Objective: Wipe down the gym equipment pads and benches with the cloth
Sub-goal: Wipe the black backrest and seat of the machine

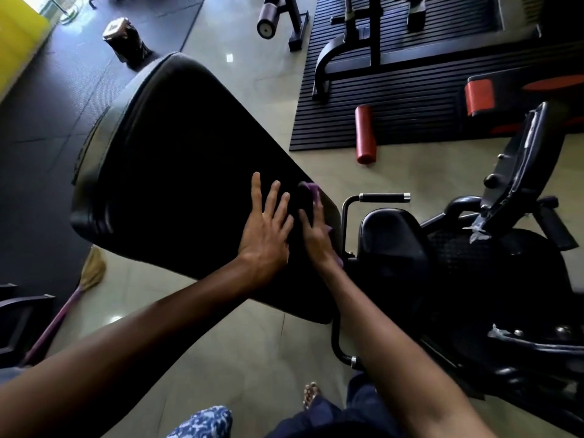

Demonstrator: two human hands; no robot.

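Note:
A large black bench back pad (177, 159) slopes across the middle of the head view. My left hand (268, 229) lies flat on its lower part with fingers straight and spread. Just to its right, my right hand (316, 232) presses a purple cloth (311, 188) against the pad's right edge with straight fingers. Only bits of the cloth show, above the fingertips and beside the palm. A smaller black seat pad (392, 245) sits to the right of the big pad.
A chrome-tipped handle (384, 197) rises beside the seat. A black machine frame (518, 184) fills the right. Red roller pads (365, 134) and a ribbed black mat (410, 99) lie beyond. A broom (72, 298) lies on the floor at left. My feet (311, 395) are below.

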